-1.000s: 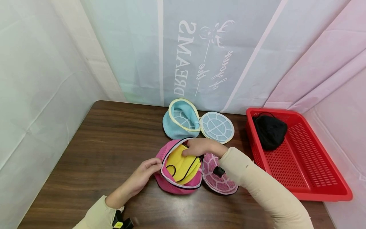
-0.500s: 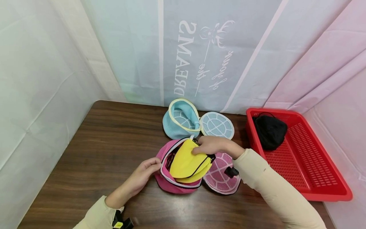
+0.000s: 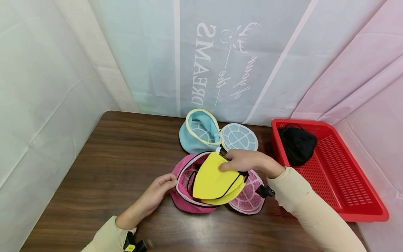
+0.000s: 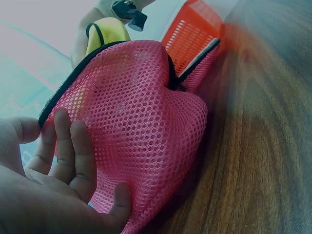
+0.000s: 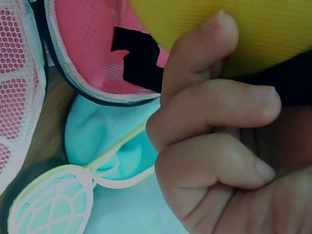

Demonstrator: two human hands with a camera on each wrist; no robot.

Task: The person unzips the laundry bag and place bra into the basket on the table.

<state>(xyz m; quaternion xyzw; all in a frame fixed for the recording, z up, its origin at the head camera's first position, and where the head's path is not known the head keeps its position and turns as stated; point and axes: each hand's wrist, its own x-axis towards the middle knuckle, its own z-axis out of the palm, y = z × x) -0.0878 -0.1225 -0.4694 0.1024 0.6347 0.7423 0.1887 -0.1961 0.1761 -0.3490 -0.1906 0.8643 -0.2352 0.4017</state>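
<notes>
My right hand point(image 3: 244, 160) grips a folded yellow bra point(image 3: 214, 178) with black edging, fingers curled in the right wrist view. It sits partly above the mouth of a pink mesh laundry bag point(image 3: 184, 201), overlapping the bag's round flipped-back lid point(image 3: 251, 196). A black strap point(image 5: 141, 58) hangs over the pink interior in the right wrist view. On the bag's left side, my left hand point(image 3: 155, 190) pinches the zipped rim between thumb and finger. The other fingers of that left hand point(image 4: 73, 180) lie along the mesh in the left wrist view.
Behind the pink bag stands a light-blue mesh bag point(image 3: 189, 140), its lid point(image 3: 240, 136) laid to the right. A red basket point(image 3: 346, 210) on the right holds a black cloth item point(image 3: 297, 145). A printed curtain point(image 3: 151, 63) borders the wooden table point(image 3: 104, 168) at the back.
The right hand has lifted the yellow bra and shifted it rightward, from inside the pink bag to partly over its lid. The left hand has stayed at the rim.
</notes>
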